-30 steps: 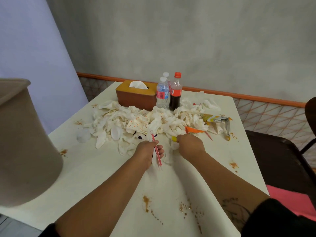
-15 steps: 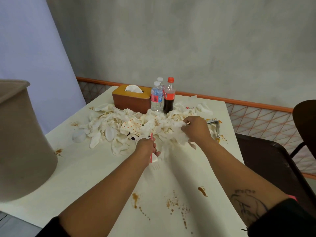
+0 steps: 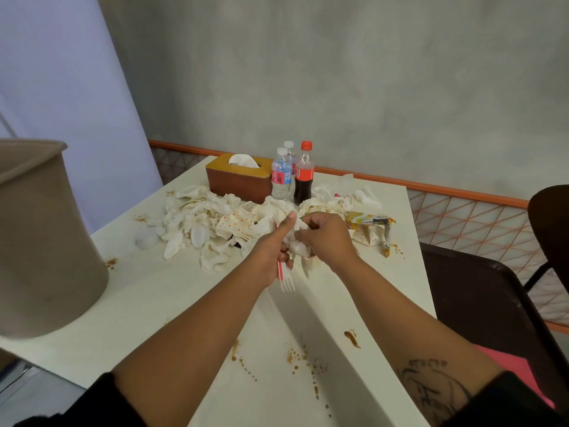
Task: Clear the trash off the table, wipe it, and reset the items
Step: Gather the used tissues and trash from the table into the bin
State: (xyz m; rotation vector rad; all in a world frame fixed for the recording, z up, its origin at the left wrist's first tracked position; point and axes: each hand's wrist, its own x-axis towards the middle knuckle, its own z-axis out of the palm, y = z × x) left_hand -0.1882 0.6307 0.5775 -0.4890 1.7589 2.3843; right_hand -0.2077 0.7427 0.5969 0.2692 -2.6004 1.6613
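While beside fork [image 3: 287, 280], napkin [image 3: 297, 241] within fingers [image 3: 311, 222]

Two hands: left hand [image 3: 271, 257], right hand [image 3: 328, 238]. One table [image 3: 154, 297]. One beige bin [image 3: 46, 241]. One wooden tissue box [image 3: 237, 183]. Three bottles: front water bottle [image 3: 281, 183], rear water bottle [image 3: 289, 145], one cola bottle [image 3: 303, 180]. One white plastic fork [image 3: 287, 280]. One red straw [image 3: 279, 268]. One white plastic spoon [image 3: 198, 234] for sure, maybe more. One small clear tub [image 3: 147, 238]. One yellow packet [image 3: 369, 218]. One dark chair [image 3: 477, 303]. Crumpled napkins [image 3: 215, 211]: one heap, too many to count. Sauce stains [image 3: 352, 335]: many.
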